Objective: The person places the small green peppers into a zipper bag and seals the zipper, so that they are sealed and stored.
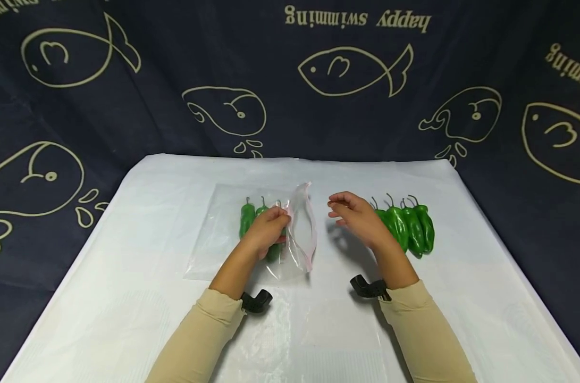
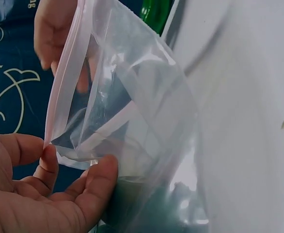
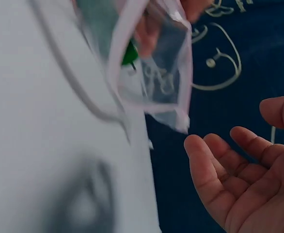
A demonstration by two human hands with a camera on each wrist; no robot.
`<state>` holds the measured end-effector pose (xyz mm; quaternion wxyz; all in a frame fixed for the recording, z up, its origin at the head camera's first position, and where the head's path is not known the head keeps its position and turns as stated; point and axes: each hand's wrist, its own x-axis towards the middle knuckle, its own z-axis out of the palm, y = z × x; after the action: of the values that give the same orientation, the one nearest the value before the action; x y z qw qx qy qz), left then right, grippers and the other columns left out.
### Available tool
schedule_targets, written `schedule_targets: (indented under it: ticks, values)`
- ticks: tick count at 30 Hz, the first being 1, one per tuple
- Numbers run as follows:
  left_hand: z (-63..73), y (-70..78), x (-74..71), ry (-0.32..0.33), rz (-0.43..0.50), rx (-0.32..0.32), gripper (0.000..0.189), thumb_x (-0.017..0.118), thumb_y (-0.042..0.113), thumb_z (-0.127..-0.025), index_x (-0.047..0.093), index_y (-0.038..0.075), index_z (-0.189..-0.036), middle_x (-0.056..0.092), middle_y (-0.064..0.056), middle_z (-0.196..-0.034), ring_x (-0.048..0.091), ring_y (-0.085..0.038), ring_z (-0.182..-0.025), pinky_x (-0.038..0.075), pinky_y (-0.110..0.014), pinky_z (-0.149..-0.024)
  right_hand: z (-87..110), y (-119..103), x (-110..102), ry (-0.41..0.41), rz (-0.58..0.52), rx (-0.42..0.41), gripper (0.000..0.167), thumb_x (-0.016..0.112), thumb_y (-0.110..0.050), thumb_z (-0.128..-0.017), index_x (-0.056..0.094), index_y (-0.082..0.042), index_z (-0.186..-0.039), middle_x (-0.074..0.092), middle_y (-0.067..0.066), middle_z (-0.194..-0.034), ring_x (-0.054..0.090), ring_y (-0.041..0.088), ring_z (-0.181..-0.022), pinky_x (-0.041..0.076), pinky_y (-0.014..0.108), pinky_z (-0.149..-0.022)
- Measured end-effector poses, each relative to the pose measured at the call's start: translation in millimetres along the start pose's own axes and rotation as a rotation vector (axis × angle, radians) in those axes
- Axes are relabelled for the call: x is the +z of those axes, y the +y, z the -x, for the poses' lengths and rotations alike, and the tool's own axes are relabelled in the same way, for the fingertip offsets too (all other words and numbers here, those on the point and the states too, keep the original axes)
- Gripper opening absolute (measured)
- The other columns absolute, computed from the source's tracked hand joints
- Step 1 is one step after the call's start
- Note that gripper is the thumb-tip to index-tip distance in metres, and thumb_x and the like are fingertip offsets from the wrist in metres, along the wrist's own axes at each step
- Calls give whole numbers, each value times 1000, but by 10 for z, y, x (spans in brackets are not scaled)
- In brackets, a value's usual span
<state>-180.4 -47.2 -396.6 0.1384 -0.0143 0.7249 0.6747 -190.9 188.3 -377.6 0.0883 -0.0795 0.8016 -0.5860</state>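
Observation:
A clear zip bag with a pink-edged mouth lies on the white table, its mouth gaping to the right. Inside it are several green peppers, partly covered by my left hand. Thumb and finger of that hand pinch the bag's pink rim, as the left wrist view shows up close. My right hand hovers between the bag mouth and a row of green peppers, fingers loosely bent with nothing in them. In the right wrist view the right fingers are apart from the bag.
White sheeting covers the table. A dark blue cloth with fish and whale drawings hangs behind it and down its sides. Black wrist bands sit on both forearms, over beige sleeves.

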Motion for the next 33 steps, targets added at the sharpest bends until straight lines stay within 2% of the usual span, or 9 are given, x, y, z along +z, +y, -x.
schedule_targets:
  ticks: [4, 9, 15, 22, 29, 33]
  values:
    - [3, -9, -4, -15, -2, 1, 15, 51, 11, -98, 58, -1, -103, 57, -7, -101, 55, -20, -94, 55, -40, -82, 79, 20, -248, 56, 149, -24, 37, 50, -23, -104, 53, 0, -132, 58, 18, -127, 60, 31, -110, 50, 46, -91]
    - [-6, -25, -9, -12, -6, -6, 14, 52, 12, -99, 58, 0, -103, 57, -6, -102, 55, -20, -95, 55, -38, -81, 183, 63, -547, 100, 346, -13, 41, 51, -31, -104, 53, -2, -134, 58, 17, -129, 59, 33, -111, 51, 42, -86]
    - [-12, -32, -14, -15, -12, -5, 17, 51, 12, -99, 59, -2, -105, 57, -8, -105, 55, -21, -97, 55, -41, -84, 266, 140, -772, 128, 516, 40, 48, 54, -36, -102, 52, -2, -136, 56, 20, -134, 57, 37, -117, 48, 51, -91]
    - [-6, -33, -31, -22, -4, -17, 17, 51, 12, -100, 58, -3, -106, 57, -8, -105, 55, -21, -98, 54, -42, -86, 266, 278, -898, 107, 710, 38, 52, 62, -27, -98, 50, 4, -138, 52, 27, -134, 57, 41, -110, 48, 55, -86]
    - [-8, -29, -35, -21, 1, -24, 14, 52, 12, -100, 59, 0, -104, 56, -6, -101, 55, -20, -96, 55, -40, -85, 233, 371, -913, 59, 878, 51, 56, 68, -22, -94, 49, 8, -137, 47, 34, -138, 38, 53, -130, 34, 64, -103]
    - [-10, -32, -36, -14, -2, -27, 13, 52, 12, -99, 59, 1, -103, 57, -6, -102, 55, -20, -96, 55, -38, -83, 228, 409, -899, 20, 915, 71, 58, 68, -22, -94, 47, 7, -139, 42, 35, -142, 32, 55, -133, 32, 66, -105]
